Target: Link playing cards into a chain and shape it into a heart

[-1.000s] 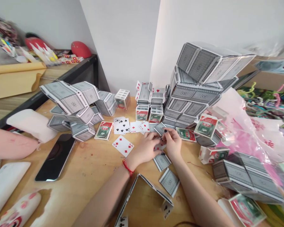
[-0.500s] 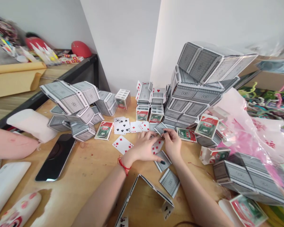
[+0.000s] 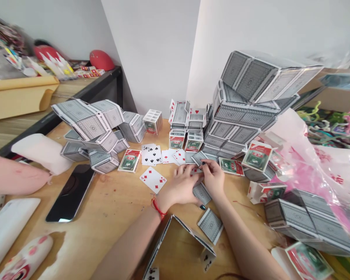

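Note:
My left hand lies palm down over a red diamond card, mostly hidden, with its fingers stretched out and the thumb apart. Close on its right, my right hand pinches with thumb and index finger at the edge of a playing card, largely covered by the hands. Grey-backed cards lie just beyond the fingertips. One face-down card shows between the wrists, and another face-down card rests nearer me. A four of diamonds lies left of my left hand. Between my forearms stands a folded card structure.
Built card blocks rise at the right, with more card blocks at the left. A phone lies on the table. Red-and-green card boxes are scattered about. Another person's forearm reaches in from the left edge.
My left hand has slid slightly right and toward me, now covering more of the diamond card. My right hand keeps its pinch in nearly the same place.

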Tool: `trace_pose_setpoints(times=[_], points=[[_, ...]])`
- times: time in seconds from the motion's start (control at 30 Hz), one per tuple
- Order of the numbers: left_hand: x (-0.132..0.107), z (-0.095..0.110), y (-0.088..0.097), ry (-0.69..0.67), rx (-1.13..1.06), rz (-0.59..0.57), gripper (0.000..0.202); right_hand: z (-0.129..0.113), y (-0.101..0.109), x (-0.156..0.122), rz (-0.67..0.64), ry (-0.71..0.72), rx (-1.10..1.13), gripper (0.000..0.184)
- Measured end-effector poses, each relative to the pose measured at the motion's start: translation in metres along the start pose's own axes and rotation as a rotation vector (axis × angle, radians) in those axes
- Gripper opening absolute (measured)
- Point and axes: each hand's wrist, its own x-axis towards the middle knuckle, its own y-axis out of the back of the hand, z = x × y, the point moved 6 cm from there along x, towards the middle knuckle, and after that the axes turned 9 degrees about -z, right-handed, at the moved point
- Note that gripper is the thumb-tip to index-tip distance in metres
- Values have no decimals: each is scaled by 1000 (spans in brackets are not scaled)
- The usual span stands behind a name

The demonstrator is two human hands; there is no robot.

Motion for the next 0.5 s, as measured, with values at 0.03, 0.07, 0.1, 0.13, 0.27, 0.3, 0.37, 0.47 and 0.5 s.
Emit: trace_pose_setpoints(times=[0.03, 0.07, 0.1, 0.13, 0.27, 0.3, 0.37, 0.47, 0.5], points=[[0, 0, 0, -1, 0, 3, 78, 1, 0, 0, 3, 2, 0, 23], [0, 0, 0, -3, -1, 6, 76, 1, 1, 1, 4, 5, 1, 23], [0, 0, 1, -6, -4, 9, 75, 1, 1, 1, 3, 7, 1, 23], [-1, 0, 1, -10, -7, 11, 74, 1, 1, 1, 0, 9, 2, 23], [-1, 2, 3, -33, -23, 26, 72, -1, 1, 0, -5, -2, 7, 22], [0, 2, 3, -42, -27, 31, 71, -1, 1, 0, -4, -6, 9, 22], [0, 2, 5, -65, -32, 36, 70, -1, 2, 0, 0, -10, 13, 22], [1, 2, 6, -99, -41, 37, 67, -1, 2, 1, 3, -3, 17, 22], [1, 1, 7, -112, -45, 45, 66, -1, 2, 1, 2, -1, 17, 22]])
